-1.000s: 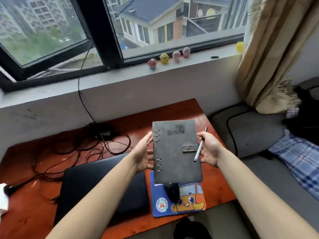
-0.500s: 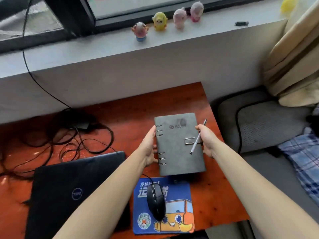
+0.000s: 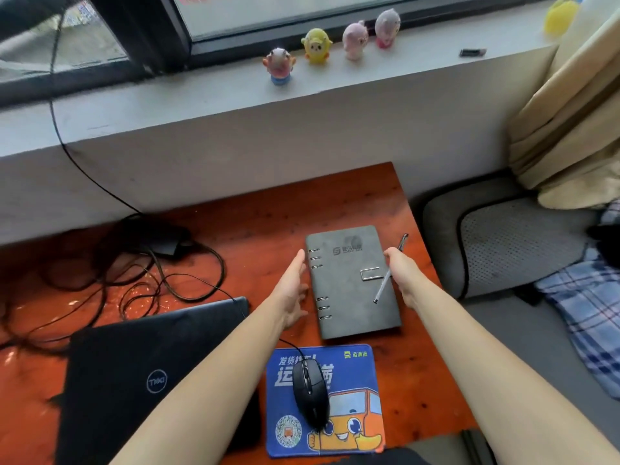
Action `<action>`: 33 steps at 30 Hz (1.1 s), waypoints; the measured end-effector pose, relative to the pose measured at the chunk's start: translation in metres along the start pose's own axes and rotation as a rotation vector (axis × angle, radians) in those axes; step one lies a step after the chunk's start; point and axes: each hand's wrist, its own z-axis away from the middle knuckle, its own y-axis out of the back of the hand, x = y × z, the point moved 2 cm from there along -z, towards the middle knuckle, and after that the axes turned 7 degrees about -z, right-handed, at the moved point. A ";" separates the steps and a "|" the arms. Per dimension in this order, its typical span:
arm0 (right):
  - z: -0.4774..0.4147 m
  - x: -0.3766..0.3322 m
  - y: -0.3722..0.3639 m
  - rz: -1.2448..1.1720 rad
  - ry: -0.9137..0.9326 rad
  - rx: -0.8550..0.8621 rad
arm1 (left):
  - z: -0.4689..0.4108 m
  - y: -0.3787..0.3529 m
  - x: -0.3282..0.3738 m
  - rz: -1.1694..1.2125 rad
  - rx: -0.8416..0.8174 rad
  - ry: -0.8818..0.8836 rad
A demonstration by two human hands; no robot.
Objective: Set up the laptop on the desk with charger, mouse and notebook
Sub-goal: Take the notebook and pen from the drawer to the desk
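A grey ring-bound notebook [image 3: 352,283] lies flat on the red-brown desk [image 3: 265,229], closed, at the right side. My left hand [image 3: 292,290] is just left of its rings with straight fingers, apart from the cover or barely touching it. My right hand [image 3: 401,273] is at the notebook's right edge and holds a silver pen [image 3: 389,270] that lies slanted over the cover. The closed black laptop [image 3: 134,374] sits at the front left. A black wired mouse [image 3: 310,392] rests on a blue mouse pad [image 3: 349,397]. The charger brick [image 3: 164,243] lies at the back left among tangled cables.
Loose black cables [image 3: 110,283] sprawl over the desk's left half. A grey wall and sill with small toy figures [image 3: 315,45] stand behind the desk. A grey seat cushion [image 3: 510,243] and checked cloth [image 3: 590,307] lie to the right, past the desk's edge.
The notebook came down from mid-air onto the desk above the mouse pad. My left hand has let go of its spine and opened. The view tilted further down.
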 end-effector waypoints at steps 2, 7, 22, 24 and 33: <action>0.004 0.002 0.002 0.070 0.082 0.139 | 0.008 0.010 -0.001 -0.182 0.089 -0.089; 0.026 0.011 -0.034 0.294 0.211 0.148 | 0.026 0.072 -0.038 -1.068 0.569 -0.410; 0.047 0.055 -0.152 0.733 0.386 -0.063 | 0.028 0.159 -0.132 -1.504 0.372 -0.232; 0.048 0.059 -0.156 0.757 0.399 -0.011 | 0.029 0.161 -0.133 -1.511 0.357 -0.227; 0.072 0.072 -0.151 0.936 0.474 -0.069 | 0.039 0.163 -0.120 -1.534 0.331 -0.202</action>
